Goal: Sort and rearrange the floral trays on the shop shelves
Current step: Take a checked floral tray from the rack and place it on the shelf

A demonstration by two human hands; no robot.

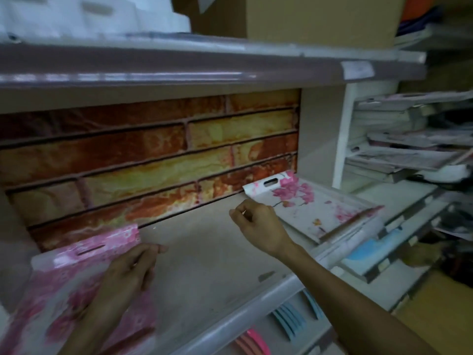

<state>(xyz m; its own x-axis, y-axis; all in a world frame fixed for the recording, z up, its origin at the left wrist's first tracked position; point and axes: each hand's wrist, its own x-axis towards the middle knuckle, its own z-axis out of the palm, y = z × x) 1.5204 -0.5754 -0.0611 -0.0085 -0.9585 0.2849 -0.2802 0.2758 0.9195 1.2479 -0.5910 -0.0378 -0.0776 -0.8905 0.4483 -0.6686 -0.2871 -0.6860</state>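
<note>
A pink floral tray (64, 285) with a slot handle lies on the left of the beige shelf (204, 252). My left hand (128, 272) rests flat on it, fingers over its right edge. A white tray (307, 206) printed with pink blossoms lies at the shelf's right end, on top of another tray, its slot handle toward the back wall. My right hand (256, 224) hovers at this tray's left edge with fingers curled; whether it touches the tray is unclear.
A brick-pattern panel (153, 155) backs the shelf. An upper shelf (204, 65) carries a cardboard box (320, 19) and white foam. Stacked trays (404, 139) fill white racks at right. Below the shelf front lie blue and pink items (289, 321).
</note>
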